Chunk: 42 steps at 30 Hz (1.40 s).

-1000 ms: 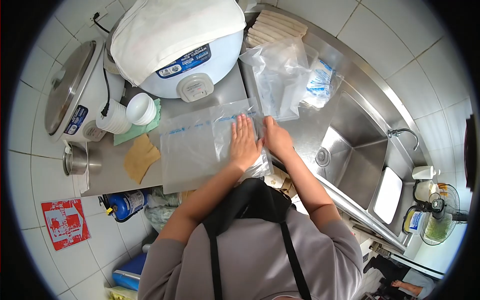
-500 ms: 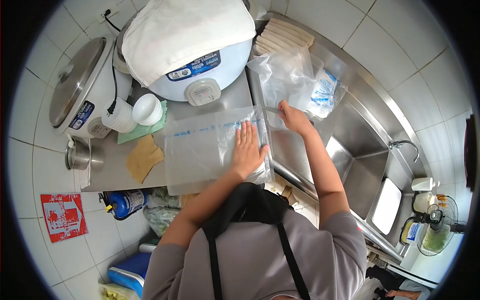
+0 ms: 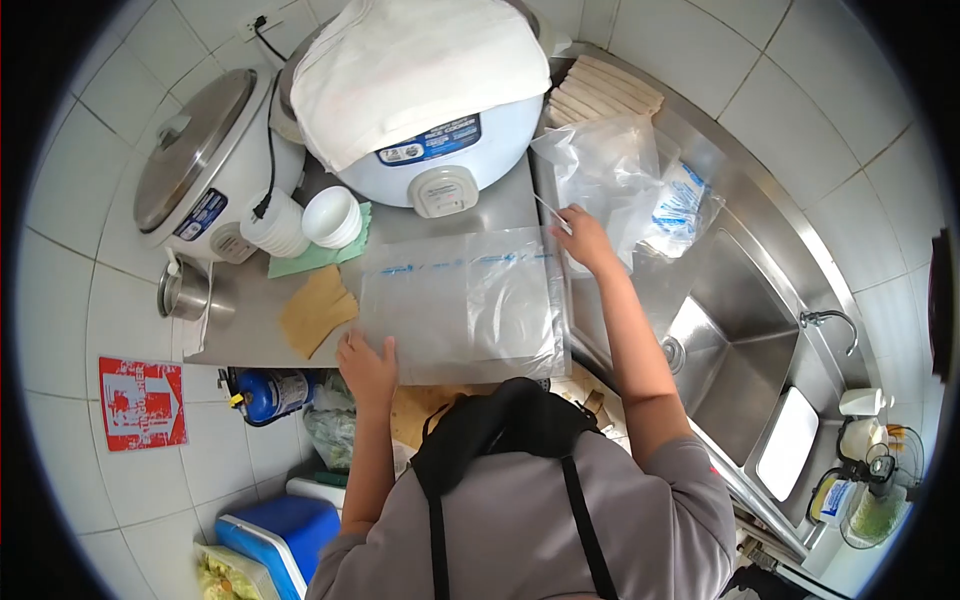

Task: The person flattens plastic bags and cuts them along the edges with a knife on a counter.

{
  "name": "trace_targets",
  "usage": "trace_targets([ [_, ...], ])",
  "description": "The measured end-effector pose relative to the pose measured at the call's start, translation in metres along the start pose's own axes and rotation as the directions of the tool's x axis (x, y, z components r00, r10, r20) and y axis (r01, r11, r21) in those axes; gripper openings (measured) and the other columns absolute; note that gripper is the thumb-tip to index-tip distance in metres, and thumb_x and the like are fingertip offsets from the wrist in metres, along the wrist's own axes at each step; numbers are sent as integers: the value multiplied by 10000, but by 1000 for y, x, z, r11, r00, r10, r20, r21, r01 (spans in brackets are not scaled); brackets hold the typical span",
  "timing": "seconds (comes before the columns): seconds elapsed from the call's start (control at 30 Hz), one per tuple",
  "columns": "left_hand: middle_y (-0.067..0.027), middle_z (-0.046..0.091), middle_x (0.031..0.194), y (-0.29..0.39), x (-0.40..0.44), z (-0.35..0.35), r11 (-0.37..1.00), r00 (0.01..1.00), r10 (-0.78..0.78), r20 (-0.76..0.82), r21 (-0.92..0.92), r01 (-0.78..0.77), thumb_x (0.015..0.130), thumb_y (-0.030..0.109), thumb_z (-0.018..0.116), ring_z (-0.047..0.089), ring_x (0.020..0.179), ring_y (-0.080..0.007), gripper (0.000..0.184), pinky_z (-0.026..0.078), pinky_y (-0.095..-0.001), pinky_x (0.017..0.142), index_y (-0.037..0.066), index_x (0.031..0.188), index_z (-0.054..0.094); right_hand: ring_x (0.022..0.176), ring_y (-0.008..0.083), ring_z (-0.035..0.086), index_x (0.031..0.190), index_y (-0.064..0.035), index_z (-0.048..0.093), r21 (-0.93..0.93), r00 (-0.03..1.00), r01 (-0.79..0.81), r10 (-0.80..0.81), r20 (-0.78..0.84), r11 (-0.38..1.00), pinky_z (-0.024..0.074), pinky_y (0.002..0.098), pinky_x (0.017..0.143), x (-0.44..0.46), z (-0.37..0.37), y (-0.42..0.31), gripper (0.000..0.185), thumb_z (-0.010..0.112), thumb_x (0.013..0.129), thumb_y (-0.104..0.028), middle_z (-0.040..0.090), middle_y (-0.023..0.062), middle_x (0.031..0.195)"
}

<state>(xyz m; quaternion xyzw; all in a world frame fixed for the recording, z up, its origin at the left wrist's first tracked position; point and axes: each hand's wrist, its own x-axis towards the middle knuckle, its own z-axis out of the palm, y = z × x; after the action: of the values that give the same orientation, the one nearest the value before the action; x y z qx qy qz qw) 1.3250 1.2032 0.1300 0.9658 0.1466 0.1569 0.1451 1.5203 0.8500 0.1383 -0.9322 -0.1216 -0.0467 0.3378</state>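
Note:
Clear plastic bags with a blue printed line lie flat on the steel counter in front of me. At their lower left corner is my left hand, thumb apart from the fingers, near or touching the plastic edge; I cannot tell which. My right hand is closed around a knife, beyond the bags' right edge. Its thin blade points up and left, seen almost edge-on. The handle is mostly hidden in my fingers. Just right of this hand lies a crumpled clear plastic bag.
A large rice cooker under a white cloth stands behind. Left are another rice cooker, stacked white bowls, a brown cloth and a metal pot. A steel sink and a blue-printed plastic pack are right.
My left hand has moved from flat on the right part of the bags to their lower left corner. The knife has turned, its blade now nearly edge-on. The whole view has shifted slightly.

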Motion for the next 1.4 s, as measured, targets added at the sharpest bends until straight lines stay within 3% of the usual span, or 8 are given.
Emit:
trace_targets([
  [0.27, -199, 598, 889, -33, 11, -5, 930, 941, -122, 316, -296, 220, 807, 251, 648, 557, 703, -371, 321, 444, -391, 670, -27, 950, 574, 792, 279, 595, 917, 3, 626, 126, 978, -158, 138, 154, 979, 459, 355, 733, -19, 2, -27, 237, 672, 785, -188, 632, 129, 835],
  [0.37, -183, 586, 883, -1, 28, -71, 904, 978, -175, 110, -375, 204, 835, 161, 610, 552, 728, -347, 181, 421, -376, 643, -15, 864, 581, 721, 174, 554, 872, 3, 616, 352, 977, -213, 191, 96, 911, 436, 293, 685, -58, -23, -44, 202, 691, 785, -163, 609, 61, 761],
  [0.57, -172, 562, 953, -35, 105, -81, 856, 885, 343, -315, -283, -433, 817, 46, 578, 560, 838, -321, 174, 449, -368, 728, -18, 977, 598, 688, 95, 513, 835, -28, 619, 570, 940, -331, 317, 129, 752, 419, 257, 658, -98, -14, -64, 150, 697, 785, -145, 581, 3, 729],
  [0.63, -154, 564, 1014, -29, 130, -70, 882, 980, 199, -5, -434, -181, 819, 56, 569, 556, 915, -330, 228, 456, -376, 792, 13, 1042, 589, 664, 99, 526, 825, -37, 623, 520, 954, -293, 277, 111, 802, 429, 270, 629, -98, 12, -60, 160, 691, 774, -173, 585, 17, 698],
  [0.83, -235, 516, 1133, 19, 136, -21, 989, 791, 146, -595, 62, -136, 803, 111, 592, 487, 1085, -376, 434, 380, -469, 932, -16, 1200, 470, 816, 401, 616, 884, 53, 608, 243, 947, -320, 308, 85, 916, 476, 420, 730, -77, 61, -69, 289, 626, 744, -199, 628, 263, 829],
  [0.9, -278, 477, 1179, 46, 81, 14, 911, 764, 357, -537, 20, -412, 790, 118, 595, 446, 1129, -413, 492, 330, -517, 975, -60, 1217, 428, 834, 405, 614, 887, 51, 613, 213, 939, -343, 336, 69, 915, 476, 428, 739, -75, 59, -78, 281, 622, 748, -192, 630, 262, 840],
  [1.03, -101, 556, 992, 104, 3, 3, 654, 670, 718, 189, -512, -557, 780, 242, 656, 512, 980, -300, 250, 407, -412, 864, 33, 906, 605, 857, 404, 614, 886, 55, 612, 152, 938, -347, 345, 38, 926, 474, 437, 757, -78, 57, -68, 275, 621, 750, -184, 632, 261, 859],
  [1.4, -125, 546, 1012, 99, 16, 16, 800, 836, 545, 62, -336, -497, 784, 232, 662, 503, 1004, -315, 266, 392, -430, 892, 43, 957, 590, 681, 279, 586, 854, 19, 589, 349, 951, -309, 285, 120, 884, 451, 362, 658, -81, 26, -68, 223, 645, 781, -184, 615, 173, 733],
])
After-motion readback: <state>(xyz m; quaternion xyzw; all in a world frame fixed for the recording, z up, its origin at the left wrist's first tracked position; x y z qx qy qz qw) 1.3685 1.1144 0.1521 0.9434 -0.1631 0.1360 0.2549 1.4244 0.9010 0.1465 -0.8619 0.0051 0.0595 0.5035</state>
